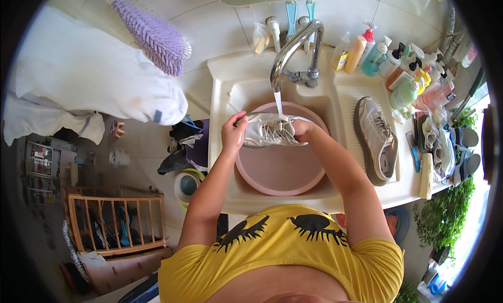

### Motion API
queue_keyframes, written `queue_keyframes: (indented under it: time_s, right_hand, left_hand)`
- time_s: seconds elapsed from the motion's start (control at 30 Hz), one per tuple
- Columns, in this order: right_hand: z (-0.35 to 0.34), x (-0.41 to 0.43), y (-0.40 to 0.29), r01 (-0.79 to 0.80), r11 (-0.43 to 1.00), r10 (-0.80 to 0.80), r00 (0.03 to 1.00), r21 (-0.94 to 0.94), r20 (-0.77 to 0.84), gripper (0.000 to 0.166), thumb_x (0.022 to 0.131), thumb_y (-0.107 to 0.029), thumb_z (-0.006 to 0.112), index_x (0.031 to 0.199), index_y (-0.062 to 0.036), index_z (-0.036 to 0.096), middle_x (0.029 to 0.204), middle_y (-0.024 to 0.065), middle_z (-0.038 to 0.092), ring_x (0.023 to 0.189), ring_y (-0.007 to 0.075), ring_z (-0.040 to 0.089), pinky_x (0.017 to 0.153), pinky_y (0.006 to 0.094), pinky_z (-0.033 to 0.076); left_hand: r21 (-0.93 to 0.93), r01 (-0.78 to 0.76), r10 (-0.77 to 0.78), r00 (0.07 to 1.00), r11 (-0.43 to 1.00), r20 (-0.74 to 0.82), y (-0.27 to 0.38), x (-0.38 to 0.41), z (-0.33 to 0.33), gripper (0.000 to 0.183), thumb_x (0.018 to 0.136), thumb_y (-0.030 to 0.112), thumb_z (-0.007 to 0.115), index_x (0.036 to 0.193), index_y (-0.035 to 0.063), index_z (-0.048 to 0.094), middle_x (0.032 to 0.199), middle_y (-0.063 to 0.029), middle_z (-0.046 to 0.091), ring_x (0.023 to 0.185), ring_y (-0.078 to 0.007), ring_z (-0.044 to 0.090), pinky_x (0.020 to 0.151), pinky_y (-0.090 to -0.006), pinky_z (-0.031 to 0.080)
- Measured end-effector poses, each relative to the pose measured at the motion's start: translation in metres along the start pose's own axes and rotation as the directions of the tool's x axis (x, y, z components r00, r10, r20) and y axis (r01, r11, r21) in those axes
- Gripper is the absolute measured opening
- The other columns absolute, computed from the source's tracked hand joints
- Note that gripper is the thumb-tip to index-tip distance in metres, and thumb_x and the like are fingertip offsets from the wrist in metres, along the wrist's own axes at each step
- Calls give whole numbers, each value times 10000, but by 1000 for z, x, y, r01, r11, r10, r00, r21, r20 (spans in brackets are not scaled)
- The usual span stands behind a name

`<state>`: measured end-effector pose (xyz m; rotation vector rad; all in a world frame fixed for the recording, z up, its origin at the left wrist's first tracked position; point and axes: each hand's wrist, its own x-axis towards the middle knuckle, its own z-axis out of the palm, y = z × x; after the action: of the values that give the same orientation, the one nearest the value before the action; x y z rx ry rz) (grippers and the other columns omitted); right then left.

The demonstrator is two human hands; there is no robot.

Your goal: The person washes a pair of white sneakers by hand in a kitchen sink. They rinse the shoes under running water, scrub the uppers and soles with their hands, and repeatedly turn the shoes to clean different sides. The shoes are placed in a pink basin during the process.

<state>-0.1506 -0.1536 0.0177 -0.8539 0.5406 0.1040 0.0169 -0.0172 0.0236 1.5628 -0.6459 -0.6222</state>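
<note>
A light grey lace-up sneaker lies sideways between my hands, over a pink plastic basin in the sink. My left hand grips its toe end. At the heel end, my right hand reaches into the shoe's opening; its fingers are partly hidden. Water runs from the curved chrome faucet onto the laces. The basin holds water. To the right, a second sneaker rests on the ribbed drainboard, its toe towards the wall.
Several pump bottles crowd the sink's back right corner. Brushes hang behind the faucet. More shoes and a blue-handled brush lie at the far right. White cloth and a purple chenille duster hang at left.
</note>
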Motion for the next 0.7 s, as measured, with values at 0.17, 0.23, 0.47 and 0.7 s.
queue_keyframes:
  time_s: [0.17,0.23,0.47,0.7]
  right_hand:
    - [-41,36,23,207,978,-207,978,-9,33,172,863,-139,581,1004,-44,603,915,32,628,822,125,569,732,291,478]
    - [-14,28,12,181,977,-181,983,116,-13,178,858,-157,582,990,-41,608,903,44,630,794,142,590,726,306,499]
    - [-4,30,25,64,780,-193,971,623,141,213,857,-214,547,990,-60,613,896,76,634,822,197,619,762,362,531]
    - [7,24,13,110,836,-154,987,537,38,176,837,-170,581,975,-65,604,832,47,637,712,149,626,627,292,551]
  left_hand:
    - [-50,-1,1,1000,999,11,0,4,10,272,855,166,590,1064,-8,600,633,58,489,488,-12,339,450,-182,266]
    - [-55,-49,48,999,997,-27,-4,7,11,261,869,183,569,1055,4,609,618,66,470,484,-15,335,449,-187,262]
    - [-38,26,-23,998,999,61,7,14,16,246,912,194,477,1004,32,637,550,85,376,456,-14,302,430,-206,233]
    - [-234,109,-76,986,966,146,5,22,20,242,903,164,460,991,5,621,529,97,333,422,-9,253,395,-202,188]
